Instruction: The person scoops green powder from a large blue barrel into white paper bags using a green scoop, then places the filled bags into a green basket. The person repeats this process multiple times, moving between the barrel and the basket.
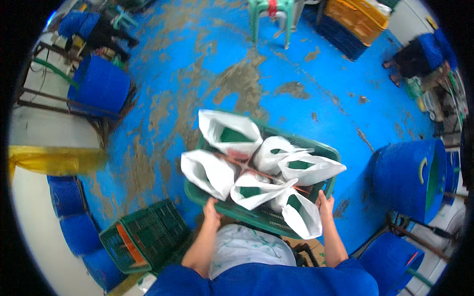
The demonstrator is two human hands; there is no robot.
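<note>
Both my hands grip a green plastic crate point(247, 217) out in front of my body. My left hand point(211, 212) is closed on its near left edge. On the right side, my right hand point(324, 203) is closed around the rim, thumb up. Several white bags stand in the crate with their mouths gaping; one white bag point(222, 178) leans out over the left edge, and green shows inside several of them. Orange-red strips run between the bags at the crate's middle. The lower contents are hidden.
Another green crate point(173, 217) sits at lower left beside stacked blue bins point(81, 232). Large blue barrels point(400, 172) stand on the right, one blue barrel point(101, 84) at upper left. A green stool point(270, 6) and an orange crate point(358, 19) are ahead. People point(417, 54) work at both sides.
</note>
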